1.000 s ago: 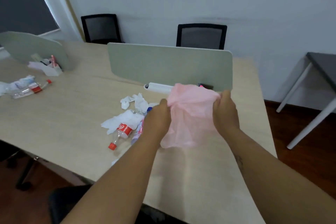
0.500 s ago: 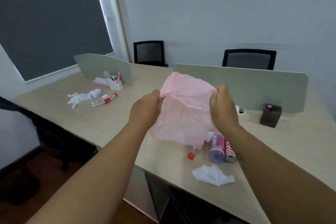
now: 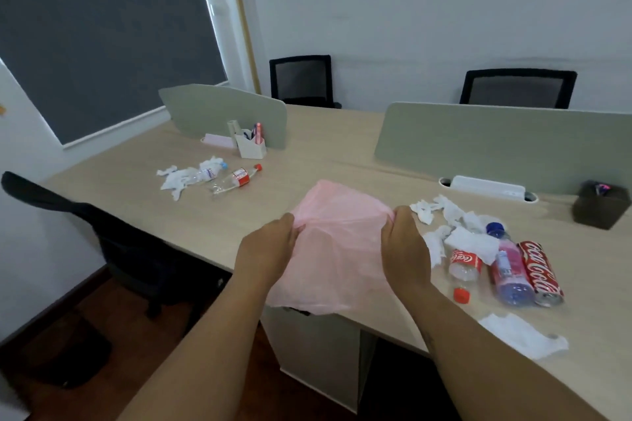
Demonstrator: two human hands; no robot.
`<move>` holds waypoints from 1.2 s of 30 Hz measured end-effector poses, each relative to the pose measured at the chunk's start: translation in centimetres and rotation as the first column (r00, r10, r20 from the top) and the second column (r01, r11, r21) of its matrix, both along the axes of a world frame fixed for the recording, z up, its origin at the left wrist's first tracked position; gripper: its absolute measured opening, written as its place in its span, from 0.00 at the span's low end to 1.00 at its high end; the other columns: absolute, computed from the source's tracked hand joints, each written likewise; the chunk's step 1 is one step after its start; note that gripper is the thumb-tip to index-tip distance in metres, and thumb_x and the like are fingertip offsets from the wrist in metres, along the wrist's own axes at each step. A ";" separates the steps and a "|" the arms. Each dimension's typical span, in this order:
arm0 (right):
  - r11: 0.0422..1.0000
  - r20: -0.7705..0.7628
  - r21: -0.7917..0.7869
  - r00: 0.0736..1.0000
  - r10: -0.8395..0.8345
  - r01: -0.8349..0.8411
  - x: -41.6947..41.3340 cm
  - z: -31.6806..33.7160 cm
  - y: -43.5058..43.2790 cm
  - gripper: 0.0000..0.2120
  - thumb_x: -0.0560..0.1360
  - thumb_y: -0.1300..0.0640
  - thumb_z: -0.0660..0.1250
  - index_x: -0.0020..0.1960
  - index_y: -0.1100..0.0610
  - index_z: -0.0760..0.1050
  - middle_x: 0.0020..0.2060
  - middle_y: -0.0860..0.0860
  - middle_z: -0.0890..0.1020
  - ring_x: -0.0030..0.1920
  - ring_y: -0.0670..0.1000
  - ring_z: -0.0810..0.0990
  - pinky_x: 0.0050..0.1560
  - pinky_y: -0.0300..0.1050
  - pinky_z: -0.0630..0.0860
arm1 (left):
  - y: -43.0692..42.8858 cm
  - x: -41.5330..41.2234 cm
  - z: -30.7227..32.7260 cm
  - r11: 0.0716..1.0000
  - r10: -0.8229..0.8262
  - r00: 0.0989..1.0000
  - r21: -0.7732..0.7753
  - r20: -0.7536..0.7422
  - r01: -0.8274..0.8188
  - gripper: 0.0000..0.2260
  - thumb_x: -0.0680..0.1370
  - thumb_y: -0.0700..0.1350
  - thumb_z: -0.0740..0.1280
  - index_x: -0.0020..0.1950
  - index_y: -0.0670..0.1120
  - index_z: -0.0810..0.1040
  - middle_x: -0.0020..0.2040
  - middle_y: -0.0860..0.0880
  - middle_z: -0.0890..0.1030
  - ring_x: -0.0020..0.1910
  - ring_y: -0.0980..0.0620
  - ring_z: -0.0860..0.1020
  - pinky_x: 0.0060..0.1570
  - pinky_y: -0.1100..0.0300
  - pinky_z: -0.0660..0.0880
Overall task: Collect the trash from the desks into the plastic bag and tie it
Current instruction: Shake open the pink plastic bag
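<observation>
A thin pink plastic bag (image 3: 337, 249) hangs over the desk's near edge, stretched between both hands. My left hand (image 3: 265, 251) pinches its left rim and my right hand (image 3: 405, 248) pinches its right rim. To the right lie crumpled white tissues (image 3: 455, 215), a clear Coca-Cola bottle (image 3: 463, 267) with a red cap (image 3: 461, 295) beside it, a pink bottle with a blue cap (image 3: 509, 270) and a red Coca-Cola can (image 3: 542, 272). Another tissue (image 3: 523, 338) lies nearer me. A second pile of tissues (image 3: 184, 176) and a clear bottle (image 3: 236, 178) sits on the far left desk.
Grey-green divider panels (image 3: 506, 143) stand along the desk (image 3: 307, 161) middle. A white pen holder (image 3: 251, 145) and a dark box (image 3: 602, 203) sit near them. A black chair (image 3: 113, 249) stands at the left below the desk edge, two more behind the desk.
The view has swung right and down, bringing the near trash pile into full sight. Both hands have lowered the pink bag toward the desk edge and still grip its rim.
</observation>
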State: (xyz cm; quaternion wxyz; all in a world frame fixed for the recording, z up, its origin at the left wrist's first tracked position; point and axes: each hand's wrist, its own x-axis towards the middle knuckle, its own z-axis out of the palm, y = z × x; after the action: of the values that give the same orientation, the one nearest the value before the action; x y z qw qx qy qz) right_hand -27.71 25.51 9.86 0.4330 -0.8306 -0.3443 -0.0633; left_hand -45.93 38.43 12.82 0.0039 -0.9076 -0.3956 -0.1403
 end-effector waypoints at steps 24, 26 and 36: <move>0.994 -0.888 0.082 0.447 0.105 -0.070 8.1 -3.1 16.7 0.07 0.77 0.52 0.65 0.46 0.56 0.74 0.42 0.57 0.80 0.41 0.54 0.78 0.42 0.48 0.74 | 17.4 11.2 -9.7 0.895 -0.441 0.886 0.143 0.145 0.422 0.09 0.68 0.48 0.77 0.45 0.48 0.82 0.42 0.49 0.80 0.41 0.43 0.77 0.37 0.54 0.71; 0.993 -0.881 0.115 0.459 0.111 -0.020 7.9 -1.6 17.4 0.07 0.78 0.52 0.66 0.47 0.56 0.75 0.40 0.55 0.81 0.38 0.53 0.78 0.38 0.46 0.74 | 19.2 12.6 -8.4 0.860 -0.510 0.816 0.160 0.271 0.484 0.06 0.71 0.49 0.73 0.43 0.48 0.82 0.39 0.50 0.79 0.40 0.45 0.76 0.36 0.54 0.71; 0.984 -0.790 0.173 0.603 0.110 0.048 3.8 4.4 21.4 0.14 0.73 0.56 0.74 0.56 0.57 0.76 0.46 0.57 0.84 0.45 0.55 0.84 0.50 0.55 0.76 | 24.1 15.8 -5.2 0.668 -0.699 0.643 -0.034 0.313 0.743 0.12 0.74 0.53 0.62 0.49 0.49 0.81 0.44 0.48 0.78 0.44 0.43 0.73 0.43 0.47 0.75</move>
State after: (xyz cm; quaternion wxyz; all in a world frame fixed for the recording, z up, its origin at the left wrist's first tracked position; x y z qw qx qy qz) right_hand -23.89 46.93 14.23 0.6134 -0.7241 -0.1230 0.2903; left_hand -30.10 62.55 7.64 -0.1797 -0.9583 -0.0066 -0.2219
